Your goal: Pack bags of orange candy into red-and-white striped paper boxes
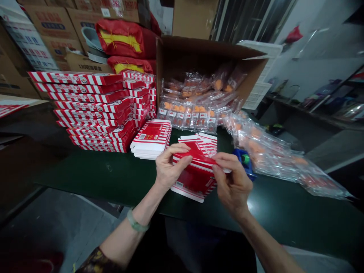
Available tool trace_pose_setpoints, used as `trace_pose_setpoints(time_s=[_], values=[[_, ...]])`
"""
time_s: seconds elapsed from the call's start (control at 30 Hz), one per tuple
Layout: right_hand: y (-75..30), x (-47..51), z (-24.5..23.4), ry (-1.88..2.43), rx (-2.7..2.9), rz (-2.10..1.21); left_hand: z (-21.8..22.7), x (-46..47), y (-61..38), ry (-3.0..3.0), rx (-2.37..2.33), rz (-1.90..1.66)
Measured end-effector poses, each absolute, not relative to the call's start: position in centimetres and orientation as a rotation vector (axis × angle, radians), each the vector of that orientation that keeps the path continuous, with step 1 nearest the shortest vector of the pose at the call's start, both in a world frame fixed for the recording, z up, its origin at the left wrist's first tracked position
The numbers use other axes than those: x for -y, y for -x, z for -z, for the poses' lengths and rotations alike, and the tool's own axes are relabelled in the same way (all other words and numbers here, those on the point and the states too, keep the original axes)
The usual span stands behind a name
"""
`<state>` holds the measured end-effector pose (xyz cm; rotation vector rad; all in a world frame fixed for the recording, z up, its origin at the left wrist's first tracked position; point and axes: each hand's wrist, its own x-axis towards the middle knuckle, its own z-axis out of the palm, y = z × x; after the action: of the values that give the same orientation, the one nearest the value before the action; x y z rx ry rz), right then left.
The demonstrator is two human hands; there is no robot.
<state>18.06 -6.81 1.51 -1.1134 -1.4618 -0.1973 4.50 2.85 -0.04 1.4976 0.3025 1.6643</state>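
My left hand (168, 167) and my right hand (233, 182) both grip a red and white striped carton (193, 176) held just above the green table (113, 174). The left fingers curl over its top left edge. The right thumb and fingers pinch its upper right flap. A blue tape dispenser (245, 161) lies just behind my right hand. A stack of flat striped cartons (152, 138) sits beyond my left hand, and another small pile (203, 142) lies right behind the held carton.
A tall stack of closed striped boxes (93, 110) stands at the back left. An open cardboard box (204, 72) on its side spills clear packets of orange food (261, 148) across the right of the table. Red sacks (122, 40) and brown cartons fill the background.
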Motion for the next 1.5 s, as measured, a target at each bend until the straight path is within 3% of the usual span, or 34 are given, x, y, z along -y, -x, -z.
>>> trace_pose_setpoints(time_s=[0.6, 0.67, 0.83, 0.97, 1.03, 1.2, 1.27, 1.37, 1.5], values=[[-16.9, 6.8, -0.9, 1.355, 1.648, 0.527, 0.5, -3.1, -4.5, -1.453, -0.546, -1.638], [-18.4, 7.5, -2.3, 1.375, 1.700, 0.369, 0.3, -3.1, -4.8, -1.436, -0.591, -1.635], [-21.8, 7.4, -7.5, 1.443, 1.844, -0.540, 0.2, -3.3, -5.1, -1.406, -0.548, -1.587], [-21.9, 6.3, -9.7, 1.436, 1.779, -0.839, 0.3, -3.4, -4.8, -1.396, -0.484, -1.519], [-21.2, 6.1, -9.4, 1.457, 1.738, -0.770, 0.3, -3.5, -4.8, -1.406, -0.457, -1.491], [-19.3, 7.2, -6.5, 1.523, 1.785, 0.004, 0.2, -3.4, -5.2, -1.398, -0.499, -1.497], [-18.9, 7.4, -5.5, 1.437, 1.812, 0.163, 0.2, -3.2, -5.2, -1.395, -0.511, -1.513], [-19.4, 7.0, -5.7, 1.335, 1.920, 0.033, 0.2, -3.1, -5.0, -1.381, -0.475, -1.472], [-21.4, 5.8, -9.1, 1.328, 2.243, -0.481, 0.2, -3.6, -4.5, -1.396, -0.432, -1.406]])
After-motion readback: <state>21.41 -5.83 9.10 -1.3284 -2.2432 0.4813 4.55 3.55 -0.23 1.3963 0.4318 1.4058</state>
